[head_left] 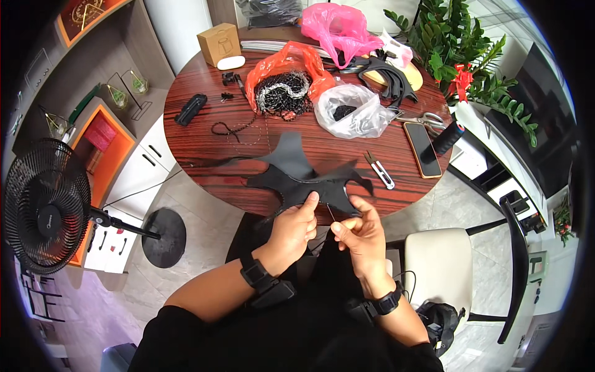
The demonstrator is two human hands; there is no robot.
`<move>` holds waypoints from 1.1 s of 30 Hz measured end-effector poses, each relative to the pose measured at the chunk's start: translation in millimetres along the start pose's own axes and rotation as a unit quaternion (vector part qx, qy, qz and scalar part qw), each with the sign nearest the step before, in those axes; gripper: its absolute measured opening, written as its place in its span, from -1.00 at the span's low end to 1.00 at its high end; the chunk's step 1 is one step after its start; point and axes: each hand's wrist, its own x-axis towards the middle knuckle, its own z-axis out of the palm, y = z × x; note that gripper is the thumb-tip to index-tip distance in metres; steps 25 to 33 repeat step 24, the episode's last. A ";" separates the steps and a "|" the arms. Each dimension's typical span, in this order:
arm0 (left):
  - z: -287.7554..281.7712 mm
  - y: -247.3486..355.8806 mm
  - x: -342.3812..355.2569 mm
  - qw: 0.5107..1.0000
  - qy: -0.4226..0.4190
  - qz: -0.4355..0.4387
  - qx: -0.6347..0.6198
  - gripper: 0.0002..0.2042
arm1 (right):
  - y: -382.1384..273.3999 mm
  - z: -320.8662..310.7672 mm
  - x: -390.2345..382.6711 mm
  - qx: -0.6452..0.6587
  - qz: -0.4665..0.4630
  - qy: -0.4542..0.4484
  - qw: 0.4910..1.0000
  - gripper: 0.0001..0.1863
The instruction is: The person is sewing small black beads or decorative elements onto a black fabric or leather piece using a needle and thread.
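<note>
A dark, many-pointed piece of thin leather-like sheet lies over the table's near edge, its tips curling up. My left hand is closed on its near edge, thumb on top. Just right of it, my right hand pinches a thin, needle-like tool between thumb and forefinger, the tool pointing at the sheet's edge. The fingers of my right hand partly hide the tool. Beyond my right hand lie small thread snips with white handles.
On the round wooden table are an orange bag with black-and-white cord, a clear bag, a pink bag, a phone, a thread spool and scissors. A fan stands left, a chair right.
</note>
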 end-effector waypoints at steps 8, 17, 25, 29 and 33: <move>-8.0 -10.1 -8.7 0.995 -0.033 0.008 0.097 -0.67 | 2.5 13.1 10.7 -0.062 -0.004 0.120 0.991 -0.38; -7.9 -7.6 -10.8 0.933 -0.017 0.229 0.276 -0.78 | -8.8 15.9 -6.7 -0.066 0.046 0.101 0.992 -0.36; -3.5 -11.9 -8.2 0.932 -0.011 0.228 0.282 -0.82 | 2.4 11.0 -1.1 0.013 0.048 0.108 0.993 -0.26; -3.5 -11.9 -8.2 0.932 -0.011 0.228 0.282 -0.82 | 2.4 11.0 -1.1 0.013 0.048 0.108 0.993 -0.26; -3.5 -11.9 -8.2 0.932 -0.011 0.228 0.282 -0.82 | 2.4 11.0 -1.1 0.013 0.048 0.108 0.993 -0.26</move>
